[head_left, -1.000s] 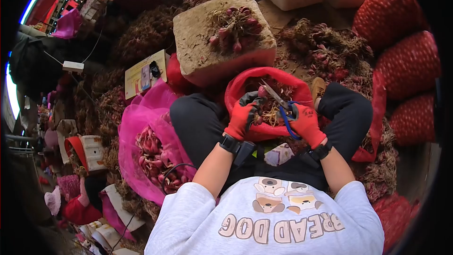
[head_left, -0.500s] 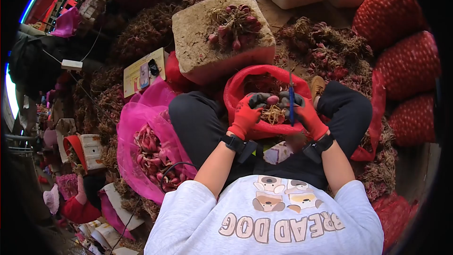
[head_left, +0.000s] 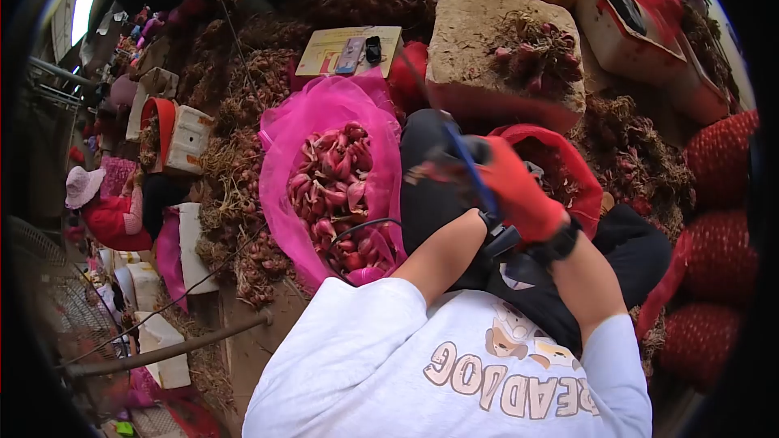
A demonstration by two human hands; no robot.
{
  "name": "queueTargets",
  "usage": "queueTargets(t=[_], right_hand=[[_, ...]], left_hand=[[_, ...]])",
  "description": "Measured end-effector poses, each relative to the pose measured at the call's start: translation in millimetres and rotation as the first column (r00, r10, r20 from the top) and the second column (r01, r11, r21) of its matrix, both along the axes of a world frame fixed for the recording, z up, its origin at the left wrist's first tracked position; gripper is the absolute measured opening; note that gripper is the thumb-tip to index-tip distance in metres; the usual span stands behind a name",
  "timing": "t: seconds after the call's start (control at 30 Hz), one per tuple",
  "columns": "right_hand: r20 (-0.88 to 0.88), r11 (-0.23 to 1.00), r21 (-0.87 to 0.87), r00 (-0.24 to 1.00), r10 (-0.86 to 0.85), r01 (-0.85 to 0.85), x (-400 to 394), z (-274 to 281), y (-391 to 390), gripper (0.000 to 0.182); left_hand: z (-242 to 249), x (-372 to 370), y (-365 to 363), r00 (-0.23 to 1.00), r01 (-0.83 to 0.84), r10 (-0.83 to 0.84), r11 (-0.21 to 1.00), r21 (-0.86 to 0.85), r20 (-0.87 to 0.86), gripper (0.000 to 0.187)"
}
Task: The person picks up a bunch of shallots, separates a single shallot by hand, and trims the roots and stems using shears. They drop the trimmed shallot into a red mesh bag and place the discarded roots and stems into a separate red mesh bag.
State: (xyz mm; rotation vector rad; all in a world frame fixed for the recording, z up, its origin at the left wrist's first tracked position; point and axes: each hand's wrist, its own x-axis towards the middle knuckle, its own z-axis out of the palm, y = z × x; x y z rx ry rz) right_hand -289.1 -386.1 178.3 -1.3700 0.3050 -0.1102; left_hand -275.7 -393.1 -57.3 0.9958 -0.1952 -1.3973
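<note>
My right hand (head_left: 519,186), in a red glove with dark fingers, crosses in front of my left wrist. It is closed on a thin blue-handled blade (head_left: 464,158) that points up and to the left. My left forearm (head_left: 442,255) reaches in beneath it, but the left hand itself is mostly hidden behind the right one. Motion smears the dark glove fingers (head_left: 442,164) over my dark trouser leg. Left of my hands, a pink mesh bag (head_left: 280,122) stands open, full of reddish shallots (head_left: 337,166). Just right of them is an open red mesh bag (head_left: 586,186).
A foam block (head_left: 458,40) bears a bunch of shallots (head_left: 540,57). A phone (head_left: 350,55) lies on a yellow board (head_left: 320,49). Filled red sacks (head_left: 710,251) stack at the right. Another person (head_left: 122,215) sits far left. A cable runs by the pink bag.
The view has turned left. My hands have left the red bag's mouth and moved left, and my right hand now covers the left. The shallot between the fingers no longer shows.
</note>
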Motion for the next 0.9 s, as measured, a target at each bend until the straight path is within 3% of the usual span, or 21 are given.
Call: queueTargets(t=[0.03,0.13,0.17,0.2,0.23,0.27,0.3,0.37,0.4,0.47,0.53,0.57,0.7,0.8,0.9], right_hand=[[-0.024,0.987,0.162,1.000,-0.005,0.009,17,14,11,0.023],[0.104,0.991,0.095,0.989,-0.107,0.098,42,6,8,0.024],[0.147,0.985,-0.030,0.975,-0.164,0.170,34,5,-2,0.025],[0.204,0.930,-0.279,0.961,-0.187,0.241,23,-10,-21,0.026],[0.144,0.878,-0.351,0.945,-0.294,0.327,3,-8,-32,0.025],[0.250,0.858,-0.287,0.898,-0.362,0.426,-19,-29,-48,0.024],[0.188,0.799,-0.383,0.886,-0.423,0.463,-48,-27,-62,0.021],[-0.045,0.754,-0.388,0.807,-0.589,0.529,-108,-47,-84,0.021],[-0.178,0.753,-0.376,0.756,-0.630,0.540,-134,-58,-91,0.021],[-0.171,0.790,-0.230,0.776,-0.607,0.567,-171,-95,-86,0.025],[-0.186,0.775,-0.015,0.760,-0.623,0.632,-178,-103,-63,0.029],[-0.189,0.776,-0.066,0.756,-0.626,0.627,-174,-108,-54,0.029],[-0.099,0.767,-0.237,0.770,-0.630,0.596,-155,-137,-36,0.032],[-0.173,0.722,0.255,0.765,-0.621,0.644,-163,-152,-45,0.028],[-0.100,0.702,0.470,0.822,-0.560,0.535,-173,-149,-50,0.030]], left_hand=[[1,2,3,0.999,-0.019,0.019,1.000,-0.011,-0.025,0.020],[-1,9,4,0.994,-0.081,0.077,0.995,-0.052,-0.073,0.020],[-2,10,1,0.993,-0.091,0.084,0.993,-0.069,-0.088,0.020],[-2,13,1,0.992,-0.094,0.085,0.991,-0.095,-0.095,0.021],[0,14,0,0.992,-0.084,0.072,0.989,-0.118,-0.100,0.021],[4,15,-2,0.993,-0.072,0.057,0.988,-0.138,-0.107,0.021],[9,16,-4,0.993,-0.055,0.038,0.987,-0.151,-0.112,0.021],[42,12,-5,0.988,-0.037,0.023,0.995,-0.093,-0.155,0.019],[32,9,-7,0.992,0.005,-0.023,0.989,-0.148,-0.121,0.023],[27,2,-9,0.994,0.043,-0.060,0.984,-0.171,-0.096,0.024],[35,-9,-10,0.996,0.080,-0.074,0.987,-0.139,0.044,0.026],[40,-13,-10,0.990,0.094,-0.079,0.988,-0.122,0.121,0.027],[47,-16,2,0.970,0.209,-0.182,0.963,-0.172,0.162,0.034],[62,-7,4,0.961,0.243,-0.226,0.966,-0.094,0.163,0.040],[90,6,2,0.948,0.296,-0.292,0.955,-0.014,0.128,0.041]])
